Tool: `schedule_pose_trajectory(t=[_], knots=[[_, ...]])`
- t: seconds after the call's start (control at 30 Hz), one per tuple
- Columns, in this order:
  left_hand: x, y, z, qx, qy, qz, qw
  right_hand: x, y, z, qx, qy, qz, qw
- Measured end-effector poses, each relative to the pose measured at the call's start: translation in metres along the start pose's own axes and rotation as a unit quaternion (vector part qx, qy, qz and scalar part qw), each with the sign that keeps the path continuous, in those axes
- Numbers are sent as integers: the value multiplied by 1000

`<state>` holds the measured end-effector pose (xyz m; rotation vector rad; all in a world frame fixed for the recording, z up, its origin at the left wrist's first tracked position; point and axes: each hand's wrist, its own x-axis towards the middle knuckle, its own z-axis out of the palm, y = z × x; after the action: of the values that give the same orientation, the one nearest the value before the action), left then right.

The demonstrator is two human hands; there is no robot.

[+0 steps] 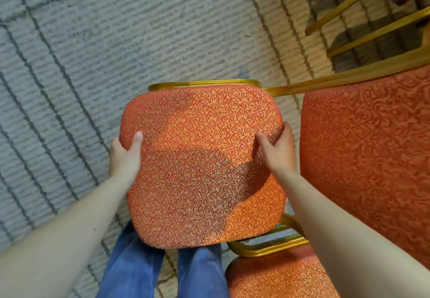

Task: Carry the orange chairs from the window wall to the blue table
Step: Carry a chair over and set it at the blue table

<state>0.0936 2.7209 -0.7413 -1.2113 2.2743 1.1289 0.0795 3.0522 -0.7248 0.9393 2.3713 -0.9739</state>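
Observation:
An orange chair (202, 165) with a swirl-patterned cushion and a gold metal frame fills the middle of the head view, seen from above. My left hand (125, 153) grips the cushion's left edge, thumb on top. My right hand (278, 148) grips its right edge the same way. The chair sits in front of my legs in blue trousers (162, 272). Its legs are hidden under the cushion. The blue table is out of view.
A second orange chair (367, 158) stands close on the right, its gold frame (349, 18) reaching to the top right. A third orange cushion (279, 279) lies at the bottom right. Grey carpet with dark lines (81, 53) spreads to the left and ahead.

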Motion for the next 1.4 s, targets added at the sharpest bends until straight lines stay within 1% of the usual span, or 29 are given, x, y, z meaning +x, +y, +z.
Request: schedule_pose_trajectory(t=[0.1, 0.23, 0.4, 0.6, 0.8, 0.87, 1.03, 1.23, 1.4], knots=[[5, -12, 0, -36, -31, 4, 999, 10, 12, 0, 25, -20, 9, 999], [5, -20, -1, -50, -24, -2, 998, 21, 20, -2, 62, -34, 28, 997], [4, -20, -3, -78, -38, -25, 996, 26, 24, -1, 99, -43, 43, 993], [0, -18, -1, -116, -33, -52, 991, 33, 28, -2, 154, -128, 98, 975], [6, -21, -2, -156, -65, -83, 982, 36, 29, -3, 174, -152, 117, 966], [6, -21, -3, -157, -67, -82, 982, 35, 29, -5, 176, -154, 117, 965], [2, -21, -5, -112, -31, -88, 989, 28, 24, -9, 172, -162, 113, 965], [-5, -19, -50, -84, -12, -84, 993, -4, -5, -11, 169, -150, 86, 970], [-14, 1, -123, -75, 14, -78, 994, -47, -66, -23, 169, -142, 54, 974]])
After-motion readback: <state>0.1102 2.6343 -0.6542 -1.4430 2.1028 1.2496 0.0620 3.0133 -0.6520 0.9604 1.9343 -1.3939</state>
